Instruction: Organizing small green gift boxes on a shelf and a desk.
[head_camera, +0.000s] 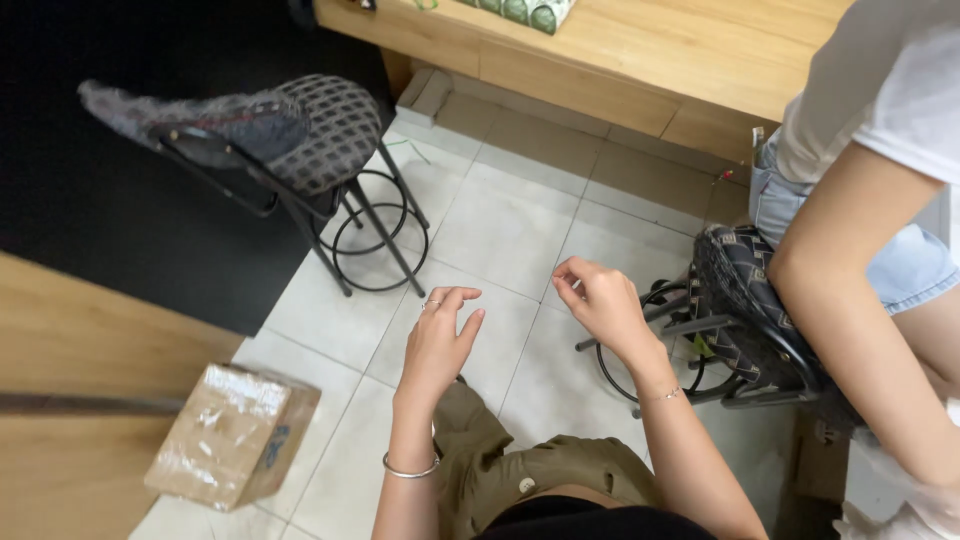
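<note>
Two hands hovering mid-frame above pale tiled floor (500, 230): left hand (440, 340) spreading fingers, holding nothing; right hand (600, 300) pinching fingertips together, contents indiscernible. Tape-wrapped cardboard box (232, 435) sitting lower left.

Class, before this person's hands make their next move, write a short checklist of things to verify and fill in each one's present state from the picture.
1. Left hand free of any object: ok, fingers loosely spread, nothing held.
2. Right hand free: cannot tell, fingertips are pinched together; anything between them is too small to see.
3. Hands apart, not touching: ok.
4. Empty stool clear of both hands: ok, it stands well beyond them.
5. Taped cardboard box untouched: ok, it sits on the floor beside the left forearm.
6. Seated co-worker's arm clear of the right hand: ok.
</note>
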